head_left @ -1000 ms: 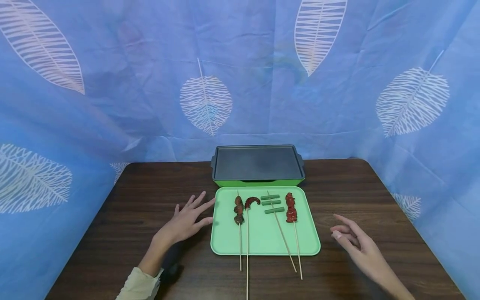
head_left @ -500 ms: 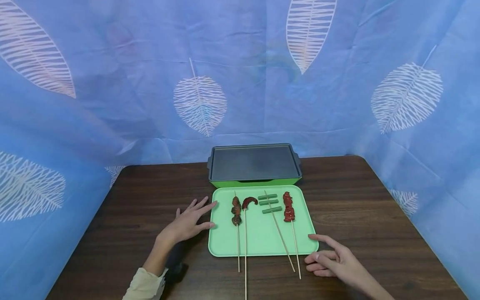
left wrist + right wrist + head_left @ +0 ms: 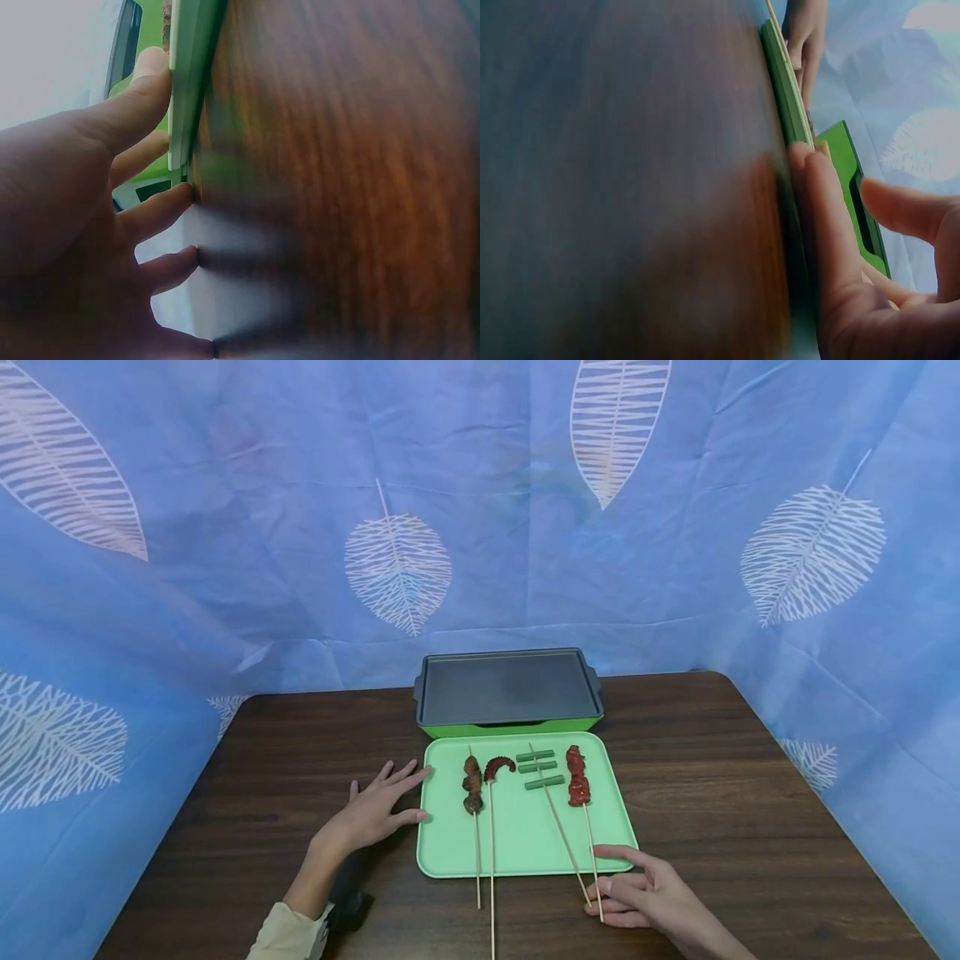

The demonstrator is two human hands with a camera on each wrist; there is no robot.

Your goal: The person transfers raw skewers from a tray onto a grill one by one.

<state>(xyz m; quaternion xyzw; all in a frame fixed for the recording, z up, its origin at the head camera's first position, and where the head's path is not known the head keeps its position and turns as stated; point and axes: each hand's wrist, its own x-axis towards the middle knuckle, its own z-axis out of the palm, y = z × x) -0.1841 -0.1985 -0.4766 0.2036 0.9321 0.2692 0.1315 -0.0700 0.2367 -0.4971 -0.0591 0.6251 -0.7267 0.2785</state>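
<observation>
My left hand (image 3: 375, 814) lies spread at the left edge of a light green tray (image 3: 450, 852); in the left wrist view its thumb (image 3: 150, 75) touches the rim. My right hand (image 3: 652, 893) is at the tray's front right corner, fingers loosely bent around the lower stick of a red meat skewer (image 3: 577, 777). A gap shows between its raised finger (image 3: 900, 206) and the lower ones in the right wrist view. Left of that skewer lie a green bean skewer (image 3: 542, 768), a curled tentacle skewer (image 3: 498, 767) and a brown chunk skewer (image 3: 472, 785).
A green grill (image 3: 555, 725) with a flat dark plate (image 3: 510, 685) stands right behind the tray. The skewer sticks overhang the tray's front edge. Dark brown wooden table (image 3: 300, 735) extends on both sides, backed by a blue leaf-print curtain (image 3: 487, 568).
My right hand has moved left from the bare table to the red meat skewer's stick. The left hand stays by the tray's left edge. The skewers keep their places.
</observation>
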